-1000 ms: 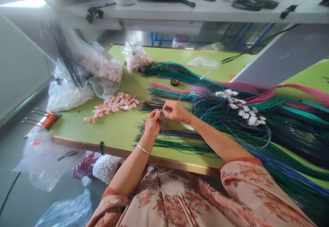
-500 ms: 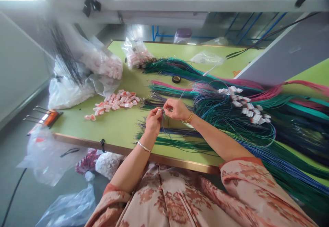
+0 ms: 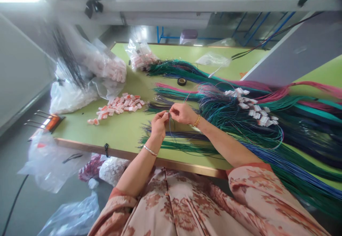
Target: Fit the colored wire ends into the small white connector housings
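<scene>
My left hand (image 3: pixel 159 122) is closed in a pinch on a small connector housing, mostly covered by the fingers. Right beside it, my right hand (image 3: pixel 184 114) pinches a thin wire at the connector, fingertips almost touching the left ones. Thin wires hang below the fingers. Under and around both hands lie bundles of cut wires, among them dark wires (image 3: pixel 157 107) and green wires (image 3: pixel 171 144). To the left is a loose pile of white and orange connector housings (image 3: pixel 124 104). Wires fitted with white connectors (image 3: pixel 256 112) lie to the right.
A black tape roll (image 3: pixel 182 82) sits beyond my hands. Clear bags of connectors (image 3: pixel 113 68) stand at the table's left. An orange pronged holder (image 3: pixel 52 122) is at the left edge. A grey upright panel (image 3: pixel 299 51) rises at right; a shelf (image 3: pixel 160 5) runs across the back.
The view has shifted slightly. Both hands keep their pinch close together, with only small finger movement.
</scene>
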`<control>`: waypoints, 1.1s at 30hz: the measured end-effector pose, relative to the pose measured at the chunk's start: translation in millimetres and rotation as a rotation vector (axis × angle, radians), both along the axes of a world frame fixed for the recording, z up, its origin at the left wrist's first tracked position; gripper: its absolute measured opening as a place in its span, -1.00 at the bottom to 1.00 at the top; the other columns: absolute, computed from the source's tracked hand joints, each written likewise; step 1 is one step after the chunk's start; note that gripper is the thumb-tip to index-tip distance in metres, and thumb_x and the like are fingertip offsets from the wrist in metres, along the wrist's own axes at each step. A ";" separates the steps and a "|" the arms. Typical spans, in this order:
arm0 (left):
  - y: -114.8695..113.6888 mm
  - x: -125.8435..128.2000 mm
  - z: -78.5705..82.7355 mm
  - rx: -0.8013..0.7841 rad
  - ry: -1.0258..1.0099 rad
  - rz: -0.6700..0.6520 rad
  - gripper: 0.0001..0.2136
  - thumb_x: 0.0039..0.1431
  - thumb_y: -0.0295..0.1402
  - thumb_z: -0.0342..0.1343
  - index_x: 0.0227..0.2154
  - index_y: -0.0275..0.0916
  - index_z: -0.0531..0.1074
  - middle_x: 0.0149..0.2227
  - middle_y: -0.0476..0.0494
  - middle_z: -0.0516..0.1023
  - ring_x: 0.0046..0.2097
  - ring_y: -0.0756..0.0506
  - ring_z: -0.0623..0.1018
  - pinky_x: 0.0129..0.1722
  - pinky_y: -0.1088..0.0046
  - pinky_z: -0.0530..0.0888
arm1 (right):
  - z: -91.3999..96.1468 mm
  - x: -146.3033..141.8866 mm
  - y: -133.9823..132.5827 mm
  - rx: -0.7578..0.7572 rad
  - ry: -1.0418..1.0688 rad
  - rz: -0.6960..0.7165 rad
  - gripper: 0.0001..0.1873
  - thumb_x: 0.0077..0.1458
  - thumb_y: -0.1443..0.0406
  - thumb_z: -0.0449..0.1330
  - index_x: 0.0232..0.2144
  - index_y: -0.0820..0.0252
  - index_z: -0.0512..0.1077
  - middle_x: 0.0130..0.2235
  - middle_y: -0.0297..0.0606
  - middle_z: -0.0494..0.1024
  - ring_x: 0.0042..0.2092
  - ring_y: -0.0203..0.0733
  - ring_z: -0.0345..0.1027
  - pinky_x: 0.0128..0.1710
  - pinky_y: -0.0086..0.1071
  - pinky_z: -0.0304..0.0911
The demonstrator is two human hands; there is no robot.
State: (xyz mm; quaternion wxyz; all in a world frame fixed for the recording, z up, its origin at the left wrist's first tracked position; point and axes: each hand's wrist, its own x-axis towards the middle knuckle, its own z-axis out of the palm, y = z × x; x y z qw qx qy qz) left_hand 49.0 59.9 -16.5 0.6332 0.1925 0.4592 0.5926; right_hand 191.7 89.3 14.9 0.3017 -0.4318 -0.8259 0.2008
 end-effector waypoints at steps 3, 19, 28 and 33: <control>0.3 -0.5 -0.2 -0.005 -0.009 0.004 -0.74 -0.26 -0.41 0.39 -0.42 -0.29 0.52 -0.49 0.01 0.51 -0.45 0.08 0.44 -0.32 0.48 0.33 | -3.4 -1.0 -1.5 0.009 -0.009 -0.007 -0.95 -0.04 0.36 0.13 -0.48 0.21 0.39 -0.46 -0.29 0.47 -0.46 -0.32 0.24 -0.42 -0.45 0.11; -3.3 -1.8 1.3 0.018 -0.090 -0.065 -0.69 0.05 -0.28 0.26 -0.12 -0.20 0.51 -0.07 -0.17 0.56 -0.11 -0.05 0.56 -0.01 0.39 0.41 | 20.7 19.0 -23.5 0.028 0.028 -0.100 -0.51 -0.12 0.32 0.21 -0.07 0.14 0.26 -0.25 -0.25 0.55 -0.22 -0.14 0.44 -0.10 -0.23 0.27; -9.0 0.8 1.9 0.044 -0.073 -0.094 -0.60 0.19 -0.19 0.15 0.08 -0.13 0.39 0.25 -0.26 0.32 0.18 -0.12 0.44 0.14 0.40 0.35 | 39.1 175.3 -11.9 0.274 0.318 -0.888 -0.42 0.05 0.37 0.09 0.13 0.36 0.09 -0.14 0.12 0.52 -0.21 -0.17 0.47 -0.21 -0.33 0.29; -8.1 0.7 -1.3 0.057 -0.076 -0.085 -0.61 0.16 -0.18 0.18 0.04 -0.15 0.41 0.23 -0.27 0.35 0.18 -0.13 0.44 0.15 0.37 0.35 | 0.2 222.6 -14.6 0.149 -0.196 -1.064 -0.60 -0.04 0.42 0.13 -0.09 0.30 0.47 -0.14 0.18 0.53 -0.13 0.00 0.35 -0.14 -0.18 0.17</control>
